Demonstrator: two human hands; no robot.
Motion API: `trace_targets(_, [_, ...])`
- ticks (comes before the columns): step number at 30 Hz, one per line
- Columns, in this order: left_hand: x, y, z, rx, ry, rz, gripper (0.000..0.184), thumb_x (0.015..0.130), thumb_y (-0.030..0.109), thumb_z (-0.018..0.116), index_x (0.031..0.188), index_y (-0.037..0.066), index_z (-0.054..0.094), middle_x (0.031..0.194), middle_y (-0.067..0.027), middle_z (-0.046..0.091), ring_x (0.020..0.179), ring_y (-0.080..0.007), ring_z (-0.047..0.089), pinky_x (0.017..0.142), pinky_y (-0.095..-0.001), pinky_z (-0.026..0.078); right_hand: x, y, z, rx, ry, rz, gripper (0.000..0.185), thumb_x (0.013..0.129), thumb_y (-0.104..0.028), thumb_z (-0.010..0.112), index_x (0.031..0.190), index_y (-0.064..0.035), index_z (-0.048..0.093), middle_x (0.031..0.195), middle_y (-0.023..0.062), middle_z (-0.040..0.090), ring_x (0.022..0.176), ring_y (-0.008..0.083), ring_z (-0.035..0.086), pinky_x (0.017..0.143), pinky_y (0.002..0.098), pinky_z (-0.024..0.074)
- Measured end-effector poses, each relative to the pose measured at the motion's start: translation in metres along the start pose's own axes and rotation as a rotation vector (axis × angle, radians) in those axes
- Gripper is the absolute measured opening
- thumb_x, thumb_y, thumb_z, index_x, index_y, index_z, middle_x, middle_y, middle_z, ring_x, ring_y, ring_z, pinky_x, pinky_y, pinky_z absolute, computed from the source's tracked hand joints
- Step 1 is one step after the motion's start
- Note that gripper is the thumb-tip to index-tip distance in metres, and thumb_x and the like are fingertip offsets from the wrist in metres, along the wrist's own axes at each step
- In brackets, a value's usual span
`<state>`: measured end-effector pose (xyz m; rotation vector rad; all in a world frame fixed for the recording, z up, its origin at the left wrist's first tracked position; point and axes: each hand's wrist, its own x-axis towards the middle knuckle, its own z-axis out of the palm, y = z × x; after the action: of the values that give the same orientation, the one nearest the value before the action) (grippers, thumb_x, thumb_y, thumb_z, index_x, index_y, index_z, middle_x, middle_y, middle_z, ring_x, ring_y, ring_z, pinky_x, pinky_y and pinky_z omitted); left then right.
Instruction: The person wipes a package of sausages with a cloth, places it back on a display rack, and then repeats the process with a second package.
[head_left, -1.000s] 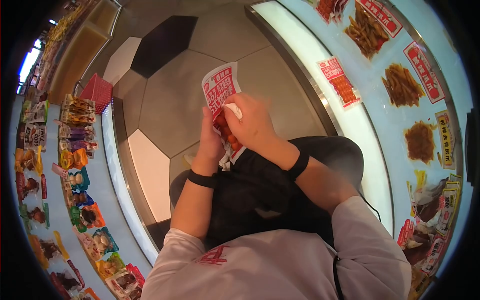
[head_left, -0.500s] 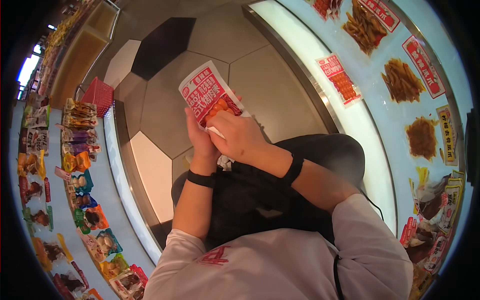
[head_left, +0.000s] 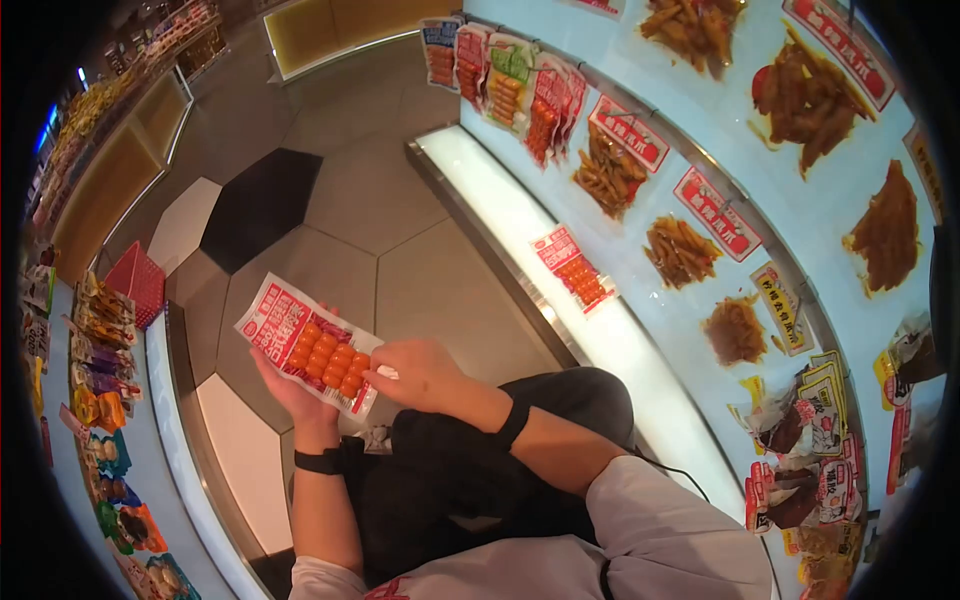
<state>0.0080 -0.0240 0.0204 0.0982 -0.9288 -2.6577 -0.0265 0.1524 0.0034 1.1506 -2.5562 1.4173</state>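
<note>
I am holding a sausage packet (head_left: 310, 345) out in front of my lap, its printed red-and-white end pointing up and away to the left and its rows of orange-red sausages lying toward my right. My left hand (head_left: 298, 398) is cupping it from underneath, gripping it with the thumb along the near-left edge and the fingertips showing past the far edge. My right hand (head_left: 425, 378) is closing its curled fingers on a small crumpled white wipe (head_left: 387, 372), right at the packet's right-hand edge; I cannot tell how firmly those fingers are pressing on the plastic. I am wearing a black band on each wrist, and my dark trousers (head_left: 590, 405) are showing below my forearms, with a crumpled white bit (head_left: 375, 438) lying near my left wrist. To my right, a second packet (head_left: 573, 270) of the same kind is lying on the lit white ledge (head_left: 480, 180), well apart from my hands. Above that ledge, bagged snacks (head_left: 605, 170) are hanging in rows on the pale blue wall (head_left: 640, 330), some under red-and-white labels. On my left, more colourful packs (head_left: 105, 375) are lining the other display, and a pink basket (head_left: 137, 285) is standing near its far end.
</note>
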Motion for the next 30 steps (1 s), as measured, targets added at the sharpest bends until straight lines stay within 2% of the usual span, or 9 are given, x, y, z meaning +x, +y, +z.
trace_targets(5, [-0.003,0.001,0.010,-0.063,0.000,-0.001,0.074,0.098,0.064,0.026,0.145,0.008,0.040,0.134,-0.0209,0.056,0.120,-0.0379,0.057,0.103,-0.0477,0.046,0.005,0.018,-0.005,0.005,0.129,0.020,0.029,0.088,-0.034,0.067,0.080,-0.0061,0.063,0.080,0.0133,0.064,0.076,0.0340,0.062,0.065,0.0420,0.0489])
trace_targets(11, [-0.015,0.013,0.019,-0.183,-0.054,-0.007,0.072,0.098,0.065,0.034,0.139,0.007,0.046,0.127,-0.0182,0.060,0.111,-0.0367,0.061,0.097,-0.0488,0.050,0.004,-0.002,-0.005,0.365,0.172,0.198,0.026,0.091,-0.029,0.071,0.092,-0.0030,0.070,0.089,0.0083,0.071,0.087,0.0173,0.066,0.080,0.0317,0.0505])
trace_targets(14, [-0.010,0.010,-0.002,-0.185,-0.080,-0.039,0.069,0.099,0.063,0.034,0.138,0.008,0.048,0.127,-0.0152,0.060,0.113,-0.0346,0.061,0.098,-0.0476,0.050,0.008,-0.006,-0.022,0.455,-0.235,0.310,0.032,0.093,-0.030,0.068,0.110,-0.0030,0.072,0.098,0.0081,0.073,0.092,0.0129,0.065,0.085,0.0298,0.0501])
trace_targets(18, [-0.008,0.008,0.007,-0.243,-0.128,-0.023,0.067,0.101,0.062,0.031,0.139,0.010,0.047,0.139,-0.0131,0.053,0.122,-0.0290,0.055,0.107,-0.0431,0.043,0.012,-0.006,-0.046,0.317,-0.244,0.334,0.034,0.095,-0.029,0.066,0.115,-0.0022,0.071,0.098,0.0076,0.074,0.090,0.0097,0.063,0.082,0.0281,0.0503])
trace_targets(20, [-0.009,0.012,0.002,-0.212,-0.158,-0.065,0.073,0.099,0.066,0.032,0.141,0.009,0.046,0.142,-0.0170,0.050,0.128,-0.0296,0.050,0.109,-0.0438,0.039,0.019,-0.004,-0.070,0.309,0.038,0.170,0.029,0.095,-0.027,0.065,0.105,-0.0006,0.073,0.086,0.0058,0.072,0.079,0.0096,0.061,0.074,0.0289,0.0498])
trace_targets(23, [-0.015,0.018,0.007,-0.161,-0.068,-0.145,0.077,0.097,0.068,0.031,0.142,0.006,0.043,0.136,-0.0238,0.052,0.128,-0.0306,0.046,0.105,-0.0443,0.039,0.050,-0.012,-0.140,0.305,0.264,0.167,0.030,0.096,-0.025,0.064,0.104,0.0026,0.073,0.086,0.0031,0.072,0.079,0.0084,0.061,0.073,0.0272,0.0493])
trace_targets(26, [-0.013,0.015,0.003,-0.138,-0.072,-0.199,0.075,0.098,0.066,0.034,0.140,0.005,0.045,0.130,-0.0223,0.056,0.122,-0.0296,0.049,0.100,-0.0429,0.041,0.095,-0.023,-0.224,0.251,0.464,0.205,0.029,0.098,-0.026,0.062,0.098,0.0005,0.073,0.084,0.0011,0.070,0.073,0.0066,0.061,0.065,0.0234,0.0476])
trace_targets(29, [-0.011,0.012,0.004,-0.130,-0.049,-0.233,0.073,0.098,0.065,0.036,0.136,0.004,0.047,0.126,-0.0206,0.058,0.117,-0.0289,0.051,0.095,-0.0409,0.043,0.147,-0.020,-0.302,0.227,0.691,0.060,0.032,0.099,-0.026,0.061,0.106,0.0031,0.070,0.093,0.0030,0.071,0.084,0.0073,0.061,0.076,0.0244,0.0480])
trace_targets(30, [-0.011,0.011,0.004,-0.139,-0.049,-0.236,0.072,0.098,0.065,0.037,0.135,0.004,0.048,0.125,-0.0201,0.059,0.116,-0.0286,0.052,0.094,-0.0406,0.044,0.161,-0.014,-0.330,0.167,0.743,0.069,0.032,0.099,-0.025,0.061,0.107,0.0039,0.070,0.091,0.0020,0.070,0.080,0.0081,0.062,0.072,0.0251,0.0486])
